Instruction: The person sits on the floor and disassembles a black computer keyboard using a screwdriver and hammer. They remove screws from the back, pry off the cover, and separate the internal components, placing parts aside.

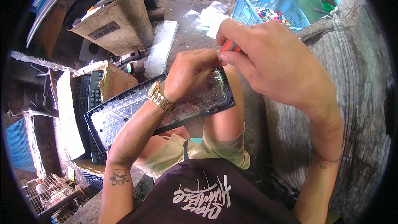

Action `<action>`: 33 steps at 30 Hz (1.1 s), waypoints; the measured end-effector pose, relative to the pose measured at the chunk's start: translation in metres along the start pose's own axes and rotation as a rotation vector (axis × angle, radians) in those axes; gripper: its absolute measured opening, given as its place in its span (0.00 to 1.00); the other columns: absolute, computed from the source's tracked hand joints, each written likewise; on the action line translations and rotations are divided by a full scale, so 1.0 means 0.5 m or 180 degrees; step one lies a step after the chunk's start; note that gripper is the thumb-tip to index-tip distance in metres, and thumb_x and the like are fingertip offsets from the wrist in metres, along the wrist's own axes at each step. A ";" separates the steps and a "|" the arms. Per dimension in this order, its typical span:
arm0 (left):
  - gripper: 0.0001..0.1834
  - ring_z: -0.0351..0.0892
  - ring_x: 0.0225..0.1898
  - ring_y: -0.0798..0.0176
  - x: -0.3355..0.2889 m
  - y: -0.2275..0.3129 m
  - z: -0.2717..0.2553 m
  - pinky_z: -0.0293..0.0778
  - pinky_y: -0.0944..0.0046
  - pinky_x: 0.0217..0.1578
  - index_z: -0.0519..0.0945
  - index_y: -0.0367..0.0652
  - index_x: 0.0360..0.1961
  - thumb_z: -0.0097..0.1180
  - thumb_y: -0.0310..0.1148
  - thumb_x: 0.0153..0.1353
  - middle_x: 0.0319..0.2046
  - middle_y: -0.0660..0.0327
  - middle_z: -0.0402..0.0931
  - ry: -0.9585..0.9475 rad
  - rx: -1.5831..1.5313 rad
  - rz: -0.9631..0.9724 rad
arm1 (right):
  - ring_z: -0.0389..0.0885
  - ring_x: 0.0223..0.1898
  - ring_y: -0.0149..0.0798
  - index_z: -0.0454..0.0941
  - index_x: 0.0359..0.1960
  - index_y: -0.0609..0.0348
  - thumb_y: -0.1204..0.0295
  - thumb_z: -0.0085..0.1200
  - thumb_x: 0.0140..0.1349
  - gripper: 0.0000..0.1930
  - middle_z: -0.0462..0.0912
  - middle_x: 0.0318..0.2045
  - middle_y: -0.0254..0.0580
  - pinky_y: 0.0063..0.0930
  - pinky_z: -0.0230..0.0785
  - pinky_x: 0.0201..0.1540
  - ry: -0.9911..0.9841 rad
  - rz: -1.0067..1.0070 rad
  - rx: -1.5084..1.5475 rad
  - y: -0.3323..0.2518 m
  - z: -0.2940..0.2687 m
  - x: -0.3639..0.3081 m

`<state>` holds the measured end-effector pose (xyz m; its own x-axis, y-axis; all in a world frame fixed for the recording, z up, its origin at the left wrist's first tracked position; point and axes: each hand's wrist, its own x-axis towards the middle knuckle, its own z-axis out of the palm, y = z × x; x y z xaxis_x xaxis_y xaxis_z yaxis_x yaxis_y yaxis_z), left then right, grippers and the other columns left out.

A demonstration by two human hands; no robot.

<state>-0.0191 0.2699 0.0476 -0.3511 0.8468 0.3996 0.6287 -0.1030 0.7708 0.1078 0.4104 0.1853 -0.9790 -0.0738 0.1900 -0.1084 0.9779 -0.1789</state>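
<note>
An opened black keyboard case (99, 114) rests tilted across my lap, its clear membrane sheet with silvery circuit lines (120, 116) showing inside. My left hand (192, 72), with a gold watch (159, 96) on the wrist, is above the case with fingers pinched together near its far right corner. What those fingers hold, if anything, is hidden. My right hand (265, 56) is closed around a red-handled tool (228, 46), whose working end meets my left fingertips. Most of the tool is covered by the right hand, so its exact kind does not show.
A cardboard box (116, 81) with more keyboards (96, 87) stands at my left. Beyond it are a dirty beige bin (118, 27) and a pale flat panel (161, 45) on the floor. A blue basket (248, 6) holds colourful caps. Large grey woven sacks (340, 112) flank my right.
</note>
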 end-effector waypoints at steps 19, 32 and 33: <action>0.11 0.80 0.32 0.43 0.003 -0.035 0.026 0.74 0.51 0.33 0.81 0.45 0.44 0.63 0.29 0.60 0.34 0.51 0.80 0.0236 0.0117 0.0278 | 0.82 0.42 0.53 0.76 0.38 0.59 0.69 0.60 0.60 0.10 0.80 0.38 0.48 0.44 0.73 0.41 -0.0238 -0.0197 -0.0759 0.007 -0.013 0.016; 0.11 0.81 0.32 0.45 0.005 -0.045 0.031 0.76 0.55 0.34 0.81 0.41 0.40 0.64 0.27 0.54 0.30 0.50 0.80 0.0251 -0.0320 0.0148 | 0.83 0.37 0.54 0.74 0.34 0.60 0.67 0.61 0.60 0.11 0.81 0.34 0.49 0.46 0.72 0.38 -0.0194 -0.0742 -0.0221 -0.009 -0.037 0.014; 0.11 0.81 0.32 0.45 0.007 -0.046 0.032 0.76 0.55 0.33 0.81 0.41 0.39 0.64 0.27 0.54 0.30 0.50 0.80 0.0082 -0.0409 -0.0332 | 0.82 0.37 0.55 0.74 0.34 0.59 0.67 0.61 0.60 0.11 0.81 0.34 0.49 0.46 0.72 0.37 -0.0213 -0.0687 -0.0289 -0.008 -0.045 0.018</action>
<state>-0.0233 0.2835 0.0234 -0.4285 0.8430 0.3253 0.4945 -0.0825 0.8652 0.1031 0.4103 0.2094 -0.9444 -0.2929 0.1496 -0.3035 0.9514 -0.0529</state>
